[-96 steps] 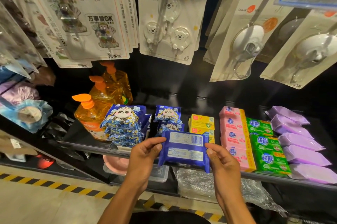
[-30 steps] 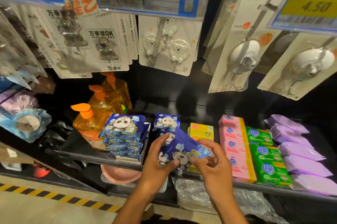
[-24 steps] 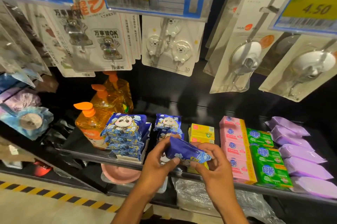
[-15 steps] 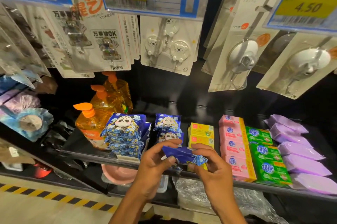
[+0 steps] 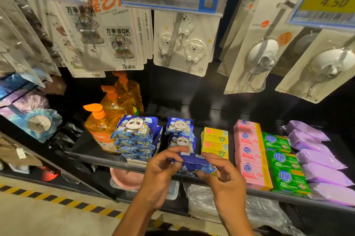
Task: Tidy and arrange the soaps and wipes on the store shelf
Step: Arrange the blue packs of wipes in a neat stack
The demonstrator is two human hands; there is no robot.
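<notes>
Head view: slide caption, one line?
Left hand and right hand hold a blue wipes pack at the shelf front edge.

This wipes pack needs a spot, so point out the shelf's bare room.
Bare shelf runs along the back, behind the small wipes packs and yellow boxes. A dark patch lies left of the front orange bottle. The held wipes pack hides the spot before the small packs. Crowded: pink soaps, green soaps and purple packs sit tight.

Black shelf (image 5: 96, 156) in front of me, left to right: orange pump bottles (image 5: 103, 130), stacked panda wipes (image 5: 134, 137), two smaller panda packs (image 5: 180, 132), yellow boxes (image 5: 215, 142), pink soaps (image 5: 249, 153), green soaps (image 5: 282, 162), purple packs (image 5: 317, 157).
</notes>
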